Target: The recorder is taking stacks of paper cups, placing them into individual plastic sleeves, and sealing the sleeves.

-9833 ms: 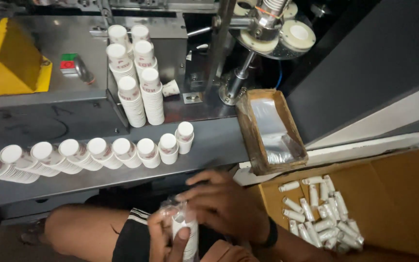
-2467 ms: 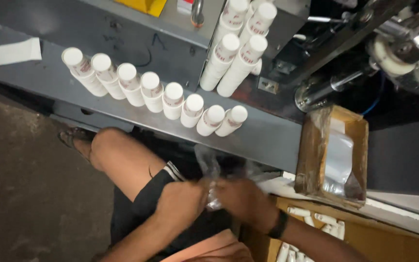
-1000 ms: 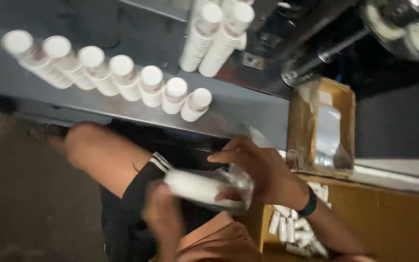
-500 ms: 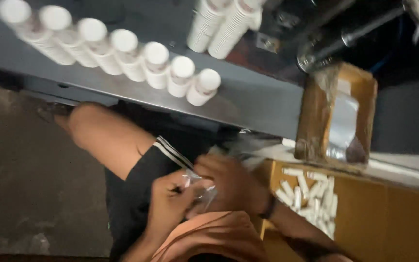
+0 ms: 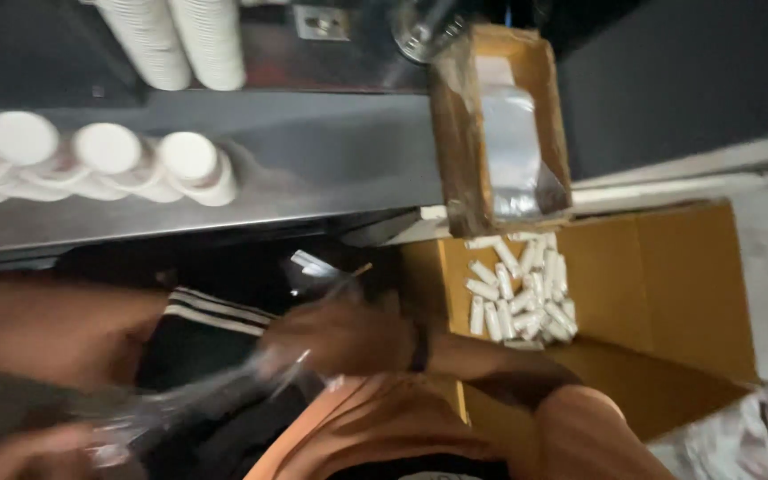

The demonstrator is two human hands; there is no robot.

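1. Head view looks down over the person's lap, with heavy motion blur; the grey shelf serves as the landmark for all places below.
2. Right hand sits just below the shelf's front edge, over the lap. It is closed on one end of a clear plastic sleeve.
3. Left hand lies well below the shelf, at the lower left corner. It is blurred; its fingers appear to be at the far end of the sleeve, but I cannot tell whether they are closed on it.
4. Key relation: the sleeve's long axis runs on a slant, from the right hand down and leftward to the left hand. It is stretched between the two, so neither hand is clearly the nearer. Whether anything is inside the sleeve cannot be judged.
5. On the shelf, toward its left, white capped tubes lie side by side, caps toward the camera.
6. Below the shelf's right end stands an open cardboard box holding a heap of small white tubes.
7. A narrow cardboard tray with clear film in it rests at the shelf's right end.
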